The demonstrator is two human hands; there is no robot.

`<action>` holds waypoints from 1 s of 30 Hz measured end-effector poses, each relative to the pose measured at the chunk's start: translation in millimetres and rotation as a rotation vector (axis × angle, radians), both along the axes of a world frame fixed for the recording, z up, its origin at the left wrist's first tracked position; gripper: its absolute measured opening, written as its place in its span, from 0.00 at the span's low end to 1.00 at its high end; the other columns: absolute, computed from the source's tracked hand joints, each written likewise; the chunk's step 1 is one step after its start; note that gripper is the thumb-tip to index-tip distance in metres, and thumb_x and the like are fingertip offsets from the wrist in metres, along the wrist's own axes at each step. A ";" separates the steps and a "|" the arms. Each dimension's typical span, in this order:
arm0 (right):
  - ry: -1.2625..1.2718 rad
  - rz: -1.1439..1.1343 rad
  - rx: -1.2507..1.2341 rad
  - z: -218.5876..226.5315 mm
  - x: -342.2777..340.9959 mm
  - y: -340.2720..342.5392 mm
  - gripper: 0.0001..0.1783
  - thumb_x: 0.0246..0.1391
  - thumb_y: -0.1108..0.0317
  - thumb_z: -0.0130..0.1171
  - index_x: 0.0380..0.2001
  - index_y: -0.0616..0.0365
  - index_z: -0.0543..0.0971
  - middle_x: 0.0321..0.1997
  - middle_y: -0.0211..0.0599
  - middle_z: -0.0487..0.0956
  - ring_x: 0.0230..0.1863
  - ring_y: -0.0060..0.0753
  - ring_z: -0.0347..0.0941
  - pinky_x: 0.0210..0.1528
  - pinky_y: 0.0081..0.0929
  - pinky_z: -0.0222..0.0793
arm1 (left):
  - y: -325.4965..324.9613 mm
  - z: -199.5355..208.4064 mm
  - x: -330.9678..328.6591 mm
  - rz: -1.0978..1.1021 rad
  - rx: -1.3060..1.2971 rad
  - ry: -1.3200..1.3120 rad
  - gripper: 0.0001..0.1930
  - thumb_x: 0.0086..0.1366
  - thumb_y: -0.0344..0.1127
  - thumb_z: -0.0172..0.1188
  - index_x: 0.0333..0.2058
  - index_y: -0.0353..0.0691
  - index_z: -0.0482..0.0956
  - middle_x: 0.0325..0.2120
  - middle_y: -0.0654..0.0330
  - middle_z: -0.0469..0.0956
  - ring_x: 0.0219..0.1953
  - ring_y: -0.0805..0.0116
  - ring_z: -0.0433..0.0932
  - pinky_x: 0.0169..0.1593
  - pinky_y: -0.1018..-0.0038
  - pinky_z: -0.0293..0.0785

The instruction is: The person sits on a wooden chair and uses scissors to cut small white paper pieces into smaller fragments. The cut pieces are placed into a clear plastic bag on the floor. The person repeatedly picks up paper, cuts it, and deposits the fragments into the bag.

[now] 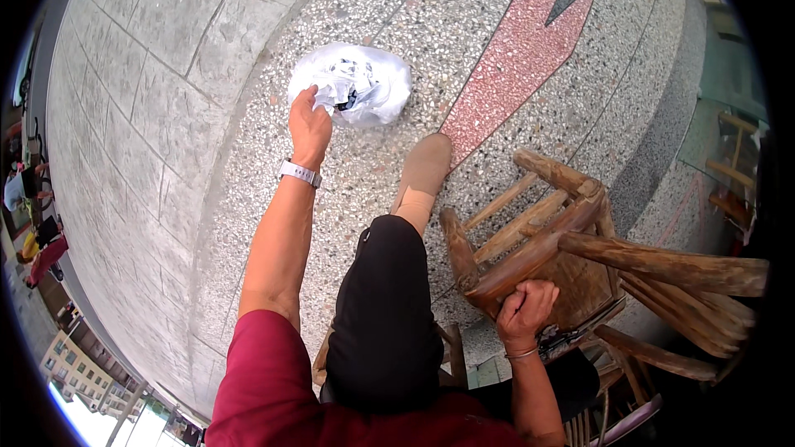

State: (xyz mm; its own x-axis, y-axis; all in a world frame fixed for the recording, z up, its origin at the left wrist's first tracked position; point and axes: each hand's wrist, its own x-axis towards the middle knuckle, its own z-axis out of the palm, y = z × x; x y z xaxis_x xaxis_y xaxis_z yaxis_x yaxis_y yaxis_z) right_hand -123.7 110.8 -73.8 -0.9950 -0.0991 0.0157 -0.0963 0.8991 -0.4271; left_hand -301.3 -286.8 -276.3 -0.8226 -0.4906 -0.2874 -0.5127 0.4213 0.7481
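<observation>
A white plastic bag sits on the speckled floor ahead of me, its top gathered and something dark showing in the opening. My left hand, arm stretched out, has its fingertips closed on the near left edge of the bag. A pale watch or band circles that wrist. On the right, my right hand is curled into a fist against the seat of a wooden chair. Nothing shows inside that fist. A thin bracelet is on the right wrist.
My shoe is planted just short of the bag. Rough-log chair parts crowd the right side. A red inlaid shape marks the terrazzo. Grey paving lies to the left, with people and a building at the far left rim.
</observation>
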 end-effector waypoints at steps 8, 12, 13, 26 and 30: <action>-0.003 0.009 0.003 -0.3 -0.1 0.1 0.07 0.46 0.79 0.49 0.31 0.58 0.70 0.31 0.39 0.69 0.32 0.44 0.63 0.38 0.40 0.57 | -19.1 57.4 12.6 -0.334 -0.576 0.016 0.55 0.44 0.33 0.76 0.69 0.44 0.51 0.69 0.48 0.55 0.71 0.48 0.52 0.68 0.49 0.52; -0.001 0.003 0.016 -1.1 1.3 0.7 0.07 0.46 0.80 0.48 0.31 0.58 0.70 0.30 0.39 0.68 0.32 0.45 0.63 0.38 0.40 0.57 | -29.7 54.3 -17.0 -0.577 -0.662 -0.023 0.71 0.33 0.37 0.83 0.72 0.53 0.40 0.72 0.54 0.46 0.74 0.47 0.43 0.68 0.35 0.42; -0.002 0.002 0.016 -1.2 1.4 1.1 0.07 0.45 0.80 0.48 0.31 0.58 0.70 0.30 0.40 0.68 0.32 0.45 0.63 0.38 0.41 0.57 | -30.9 54.5 -24.3 -0.636 -0.671 -0.026 0.71 0.32 0.36 0.83 0.72 0.53 0.41 0.72 0.54 0.46 0.74 0.47 0.44 0.67 0.34 0.43; -0.007 0.007 0.019 -0.3 -0.5 0.3 0.08 0.45 0.79 0.49 0.31 0.57 0.70 0.30 0.39 0.68 0.31 0.44 0.63 0.38 0.40 0.57 | -5.3 2.2 -19.5 -0.956 -0.784 0.112 0.08 0.57 0.24 0.54 0.35 0.41 0.74 0.38 0.56 0.72 0.49 0.54 0.72 0.67 0.48 0.56; -0.010 0.002 0.021 -0.6 -0.2 0.1 0.08 0.45 0.79 0.49 0.31 0.57 0.70 0.30 0.38 0.69 0.31 0.43 0.63 0.39 0.40 0.57 | -0.5 -7.2 -27.0 -0.944 -0.725 0.291 0.08 0.55 0.22 0.55 0.36 0.38 0.73 0.36 0.55 0.72 0.44 0.55 0.74 0.57 0.58 0.67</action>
